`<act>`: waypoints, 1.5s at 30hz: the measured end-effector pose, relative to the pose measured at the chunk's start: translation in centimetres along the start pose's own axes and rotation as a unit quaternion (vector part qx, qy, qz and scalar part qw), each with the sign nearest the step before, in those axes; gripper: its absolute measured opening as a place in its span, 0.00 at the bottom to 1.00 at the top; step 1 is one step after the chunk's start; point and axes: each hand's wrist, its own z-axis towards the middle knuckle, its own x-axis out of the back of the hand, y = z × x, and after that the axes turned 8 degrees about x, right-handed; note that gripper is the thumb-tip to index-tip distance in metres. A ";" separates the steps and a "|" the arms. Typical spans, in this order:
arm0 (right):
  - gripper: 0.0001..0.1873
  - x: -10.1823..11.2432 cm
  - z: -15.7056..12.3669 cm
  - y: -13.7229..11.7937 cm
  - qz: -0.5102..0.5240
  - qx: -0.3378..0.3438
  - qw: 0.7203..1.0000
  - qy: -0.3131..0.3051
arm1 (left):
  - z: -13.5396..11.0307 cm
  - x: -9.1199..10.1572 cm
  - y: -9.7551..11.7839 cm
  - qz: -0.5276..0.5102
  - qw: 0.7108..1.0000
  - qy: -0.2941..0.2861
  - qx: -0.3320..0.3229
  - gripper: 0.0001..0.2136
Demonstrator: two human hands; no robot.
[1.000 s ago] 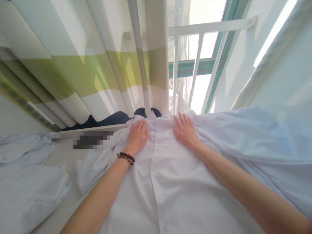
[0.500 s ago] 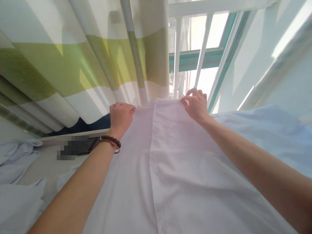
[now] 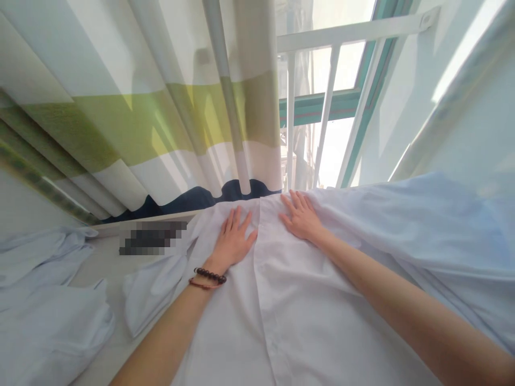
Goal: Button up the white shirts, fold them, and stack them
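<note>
A white garment with a buttoned front strip, apparently a shirt (image 3: pixel 257 300), lies spread over the surface in front of me. My left hand (image 3: pixel 234 238) rests flat on its upper left part, fingers spread, just left of the front strip. On the other side of the strip, my right hand (image 3: pixel 300 214) lies flat near the garment's far edge, its fingers also apart. Neither hand grips the cloth. Dark beads and a brown band circle my left wrist.
More white cloth (image 3: pixel 52 321) lies at the left. A dark, pixelated item (image 3: pixel 151 238) sits on the ledge (image 3: pixel 115 262). A white and green curtain (image 3: pixel 132 123) hangs behind, beside white window bars (image 3: pixel 328 112). Pale bluish cloth (image 3: pixel 422 220) covers the right side.
Both hands have let go of the garment's far edge, which was held raised. The cloth now lies down, and my hands have opened flat on it, lower and nearer me.
</note>
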 end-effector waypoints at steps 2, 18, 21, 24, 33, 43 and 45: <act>0.33 0.7 0.2 -0.2 0.003 -0.007 1.000 -0.020 | -0.9 0.4 0.2 0.009 1.000 -0.014 0.001 0.28; 0.17 7.9 -18.1 -5.8 0.217 0.346 0.909 -0.083 | -14.2 4.4 -1.4 -0.027 0.986 -0.101 -0.130 0.28; 0.21 8.4 -19.2 -6.8 0.188 0.359 0.903 -0.144 | -14.6 4.5 -0.5 -0.019 0.985 -0.116 -0.128 0.27; 0.15 9.0 -19.7 -7.7 0.159 0.370 0.898 -0.175 | -15.0 5.2 -0.1 -0.040 0.985 -0.112 -0.125 0.27; 0.13 10.4 -20.0 -7.6 0.173 0.344 0.899 -0.208 | -19.5 9.4 2.6 -0.224 0.912 -0.216 -0.266 0.08; 0.16 13.2 -20.2 -7.9 0.183 0.287 0.923 -0.182 | -22.5 11.2 4.0 -0.186 0.889 -0.268 -0.320 0.17; 0.16 13.3 -20.7 -8.0 0.178 0.296 0.915 -0.208 | -23.4 11.3 4.7 -0.165 0.879 -0.284 -0.347 0.16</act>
